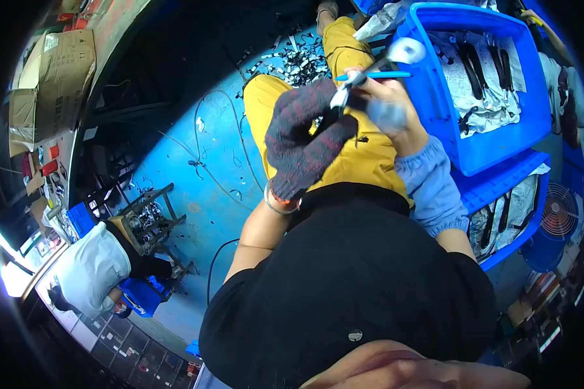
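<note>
My left hand (305,139) wears a dark grey and red knitted glove and pinches a small black part (329,120) in front of my chest, above my yellow trousers (363,162). My right hand (386,107) is bare, with a light blue sleeve cover (431,185) on the forearm. It grips a cutting tool with blue handles (377,75). The tool's metal jaws (342,95) touch the black part at the gloved fingers. A white blurred end (405,50) of the tool points at the crate.
Two stacked blue crates (493,152) to my right hold black strips on white paper. A fan (558,211) stands beyond them. Black scraps (292,61) and cables lie on the blue floor. A person in white (91,266) sits at left by a metal frame (149,217). Cardboard boxes (52,65) far left.
</note>
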Action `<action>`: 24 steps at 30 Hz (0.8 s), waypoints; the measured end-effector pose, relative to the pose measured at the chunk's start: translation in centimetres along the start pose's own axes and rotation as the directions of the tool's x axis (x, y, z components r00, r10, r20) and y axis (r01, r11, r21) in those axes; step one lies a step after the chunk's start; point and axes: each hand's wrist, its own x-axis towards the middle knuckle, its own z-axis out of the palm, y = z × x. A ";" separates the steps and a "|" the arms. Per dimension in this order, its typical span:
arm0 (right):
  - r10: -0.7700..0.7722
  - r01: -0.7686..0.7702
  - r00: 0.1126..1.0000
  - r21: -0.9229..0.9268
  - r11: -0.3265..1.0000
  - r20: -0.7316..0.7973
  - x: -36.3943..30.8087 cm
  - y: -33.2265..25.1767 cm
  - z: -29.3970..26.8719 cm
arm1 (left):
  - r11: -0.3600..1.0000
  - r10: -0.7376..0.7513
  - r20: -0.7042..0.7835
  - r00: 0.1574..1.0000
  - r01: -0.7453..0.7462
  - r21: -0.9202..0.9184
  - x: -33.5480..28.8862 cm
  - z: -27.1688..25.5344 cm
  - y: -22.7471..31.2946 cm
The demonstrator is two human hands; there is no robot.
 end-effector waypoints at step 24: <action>-0.417 0.443 0.897 -0.286 0.850 0.148 -2.0 -3.2 4.1 | 0.580 -0.691 0.033 0.722 0.582 -0.570 2.3 0.8 4.8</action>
